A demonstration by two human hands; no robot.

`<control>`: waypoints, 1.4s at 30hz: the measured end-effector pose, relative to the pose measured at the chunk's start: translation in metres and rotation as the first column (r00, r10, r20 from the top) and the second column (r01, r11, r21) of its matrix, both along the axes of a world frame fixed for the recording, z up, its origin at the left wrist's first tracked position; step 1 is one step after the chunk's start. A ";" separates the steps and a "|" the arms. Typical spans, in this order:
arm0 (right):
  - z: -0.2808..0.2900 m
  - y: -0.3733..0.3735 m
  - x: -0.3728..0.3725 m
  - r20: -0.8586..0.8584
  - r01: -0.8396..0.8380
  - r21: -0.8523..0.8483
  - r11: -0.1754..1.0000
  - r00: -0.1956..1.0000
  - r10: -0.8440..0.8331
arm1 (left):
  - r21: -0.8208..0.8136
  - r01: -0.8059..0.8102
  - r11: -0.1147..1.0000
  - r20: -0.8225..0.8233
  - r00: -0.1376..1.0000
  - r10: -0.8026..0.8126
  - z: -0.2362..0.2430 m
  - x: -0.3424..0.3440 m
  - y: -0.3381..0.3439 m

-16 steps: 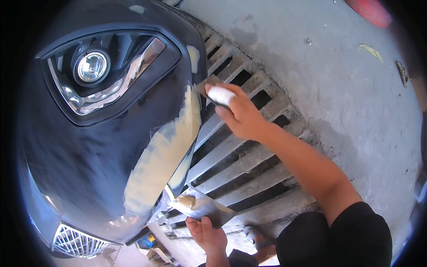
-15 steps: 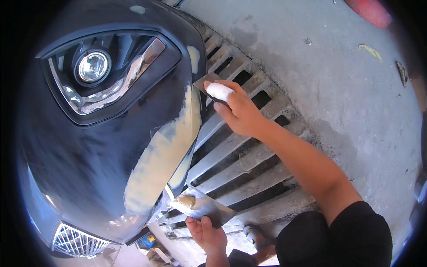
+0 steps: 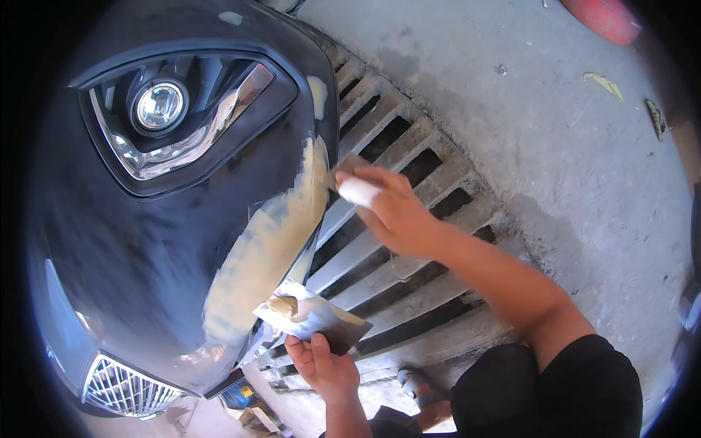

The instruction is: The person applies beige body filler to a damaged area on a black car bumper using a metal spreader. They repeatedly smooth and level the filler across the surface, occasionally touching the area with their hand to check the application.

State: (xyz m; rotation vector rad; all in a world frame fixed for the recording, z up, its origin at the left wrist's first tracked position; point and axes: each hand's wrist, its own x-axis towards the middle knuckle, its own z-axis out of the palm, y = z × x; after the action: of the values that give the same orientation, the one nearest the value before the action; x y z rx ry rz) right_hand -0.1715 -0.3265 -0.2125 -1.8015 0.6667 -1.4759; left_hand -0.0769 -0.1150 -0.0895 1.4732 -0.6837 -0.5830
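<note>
A dark car bumper fills the left side, with a broad streak of tan body filler smeared along its corner edge. My right hand grips a filler spreader, slightly blurred, its blade by the upper end of that streak; whether it touches cannot be told. White wrapping covers one of my right fingers. Low in front, my left hand pinches a flat metal plate at its near edge. On the plate's far left end lies a lump of tan filler.
Above the streak is the headlight, and a smaller filler patch beside it. A slatted drain grate runs under the bumper's edge. The car's grille is lower left. A red object lies on the concrete floor.
My right hand has moved down along the bumper edge with the spreader, which has tilted. My left hand has brought the plate slightly up and left, toward the bumper.
</note>
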 end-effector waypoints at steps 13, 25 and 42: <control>-0.004 -0.010 -0.005 -0.324 -0.091 -0.264 0.960 0.946 0.000 | 0.004 -0.012 1.000 0.032 0.999 0.012 -0.003 0.007 0.017; -0.006 0.021 -0.040 -0.256 -0.249 -0.082 0.965 0.941 0.221 | 0.031 -0.022 0.999 0.097 0.995 0.019 -0.002 0.005 -0.002; 0.011 0.085 -0.063 -0.384 -0.464 -0.137 0.875 0.839 0.384 | 0.154 -0.181 0.971 0.367 0.923 0.114 -0.007 -0.003 -0.014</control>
State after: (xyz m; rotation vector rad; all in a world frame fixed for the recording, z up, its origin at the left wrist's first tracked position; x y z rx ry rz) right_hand -0.2341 -0.2418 -0.2016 -2.2402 0.2282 -0.9688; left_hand -0.0797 -0.1290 -0.0970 1.8135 -0.8048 -0.2666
